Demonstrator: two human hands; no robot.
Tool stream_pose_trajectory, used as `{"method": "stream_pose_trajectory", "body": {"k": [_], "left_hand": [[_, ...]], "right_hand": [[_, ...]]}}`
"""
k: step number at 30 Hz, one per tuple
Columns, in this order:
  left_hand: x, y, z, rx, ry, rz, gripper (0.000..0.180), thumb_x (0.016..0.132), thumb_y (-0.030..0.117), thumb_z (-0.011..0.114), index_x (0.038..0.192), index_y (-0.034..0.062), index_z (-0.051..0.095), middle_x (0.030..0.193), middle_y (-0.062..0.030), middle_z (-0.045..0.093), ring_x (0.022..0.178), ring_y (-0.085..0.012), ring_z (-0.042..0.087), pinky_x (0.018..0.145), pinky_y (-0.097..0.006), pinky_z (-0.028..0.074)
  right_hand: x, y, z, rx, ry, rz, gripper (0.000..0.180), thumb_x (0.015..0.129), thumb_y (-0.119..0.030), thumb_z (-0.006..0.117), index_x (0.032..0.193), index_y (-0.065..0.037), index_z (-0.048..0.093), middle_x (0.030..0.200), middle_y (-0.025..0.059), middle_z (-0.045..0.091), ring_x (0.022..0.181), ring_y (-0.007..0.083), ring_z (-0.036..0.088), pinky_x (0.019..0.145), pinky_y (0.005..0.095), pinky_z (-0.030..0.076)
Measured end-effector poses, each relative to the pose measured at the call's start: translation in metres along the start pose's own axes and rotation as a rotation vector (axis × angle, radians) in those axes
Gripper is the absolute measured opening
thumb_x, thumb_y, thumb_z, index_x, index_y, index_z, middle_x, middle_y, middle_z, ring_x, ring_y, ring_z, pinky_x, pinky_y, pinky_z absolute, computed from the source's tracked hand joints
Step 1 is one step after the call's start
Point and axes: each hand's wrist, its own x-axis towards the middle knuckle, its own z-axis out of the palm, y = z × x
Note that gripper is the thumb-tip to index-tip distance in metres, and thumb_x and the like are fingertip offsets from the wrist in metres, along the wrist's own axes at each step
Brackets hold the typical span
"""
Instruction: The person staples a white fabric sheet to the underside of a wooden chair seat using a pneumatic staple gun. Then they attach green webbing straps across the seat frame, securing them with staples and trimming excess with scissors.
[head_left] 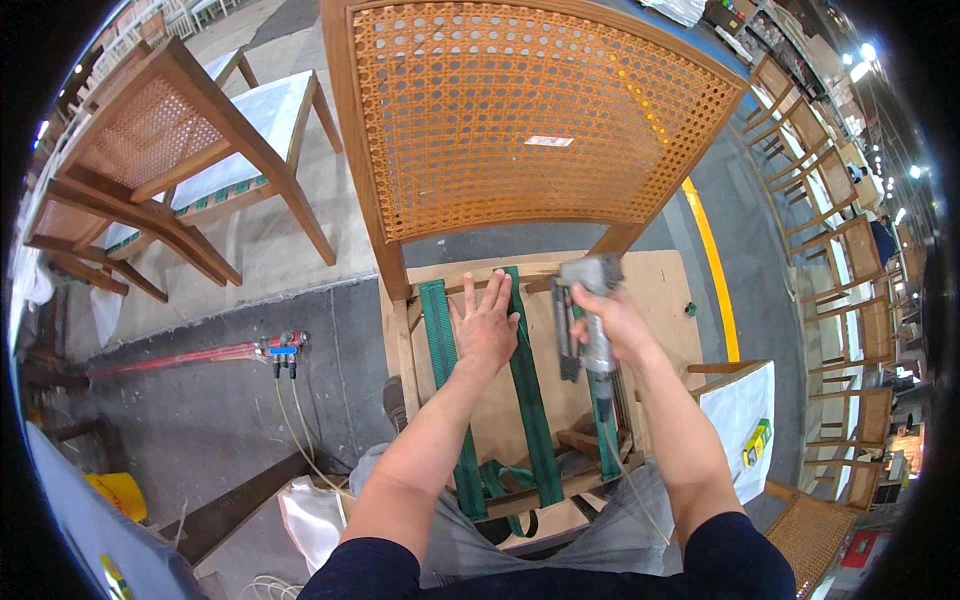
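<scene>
1. Nearest the person's lap, the green webbing straps [530, 400] are running front to back across the open seat frame [404, 350] of the cane-backed chair [530, 120]. Their near ends are hanging in loose loops, so they are reading as soft and limp until pulled taut.
2. The left hand [485, 325] is lying flat with fingers spread, pressing down between two straps, gripping nothing.
3. The right hand [615, 320] is clenching the handle of a grey pneumatic stapler [590, 300], nose aimed at the rear rail. The tool is looking metal, stiff and fairly heavy; the handle is the sensible hold.
4. A thin hose [625, 480] is trailing from the tool toward the lap; its far end is cut off.
5. The stapler's nose contact is hidden, possibly touching wood.
6. Farther off, more chairs [170, 160] are standing on the floor.
</scene>
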Motion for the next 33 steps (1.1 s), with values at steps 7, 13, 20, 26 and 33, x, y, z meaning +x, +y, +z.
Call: {"method": "stream_pose_trajectory", "body": {"k": [7, 13, 20, 26, 33], "left_hand": [[0.001, 0.001, -0.013, -0.039, -0.148, -0.016, 0.072, 0.108, 0.04, 0.053, 0.171, 0.0225, 0.022, 0.178, 0.0071, 0.015, 0.165, -0.0362, 0.006, 0.127, -0.07, 0.017], [0.001, 0.001, -0.011, -0.059, -0.127, -0.013, 0.073, 0.107, 0.039, 0.056, 0.17, 0.0227, 0.024, 0.177, 0.0065, 0.017, 0.165, -0.0369, 0.007, 0.126, -0.072, 0.019], [-0.001, -0.003, 0.001, -0.102, 0.024, 0.028, 0.072, 0.103, 0.034, 0.061, 0.167, 0.021, 0.033, 0.174, 0.0037, 0.028, 0.163, -0.0398, 0.015, 0.124, -0.072, 0.023], [0.004, -0.013, 0.015, -0.39, 0.173, -0.063, 0.05, 0.1, 0.027, 0.067, 0.146, 0.0106, 0.056, 0.153, -0.0142, 0.057, 0.146, -0.0421, 0.046, 0.119, -0.056, 0.038], [0.007, -0.018, 0.041, -0.769, -0.214, -0.348, 0.033, 0.092, 0.027, 0.079, 0.106, -0.0019, 0.072, 0.104, -0.0251, 0.074, 0.096, -0.0426, 0.072, 0.084, -0.05, 0.056]], "right_hand": [[0.048, 0.003, 0.046, -0.236, 0.045, 0.003, 0.039, 0.098, -0.035, 0.079, 0.108, 0.0, 0.069, 0.093, 0.0089, 0.071, 0.053, 0.0174, 0.065, 0.044, 0.032, 0.051], [0.056, 0.006, 0.052, -0.317, 0.017, 0.054, 0.042, 0.097, -0.037, 0.079, 0.114, -0.001, 0.07, 0.102, 0.0075, 0.072, 0.056, 0.0151, 0.064, 0.046, 0.0311, 0.05], [0.056, 0.007, 0.058, -0.428, 0.058, 0.052, 0.038, 0.098, -0.035, 0.079, 0.108, 0.002, 0.071, 0.092, 0.0085, 0.072, 0.054, 0.015, 0.062, 0.046, 0.0314, 0.048], [0.054, 0.012, 0.068, -0.295, 0.03, 0.009, 0.039, 0.097, -0.036, 0.08, 0.096, 0.003, 0.07, 0.082, 0.0069, 0.07, 0.053, 0.0146, 0.062, 0.045, 0.0315, 0.049], [0.058, 0.016, 0.069, -0.3, 0.027, 0.039, 0.037, 0.096, -0.034, 0.08, 0.094, 0.001, 0.069, 0.08, 0.006, 0.068, 0.052, 0.0145, 0.061, 0.045, 0.0309, 0.048]]}}
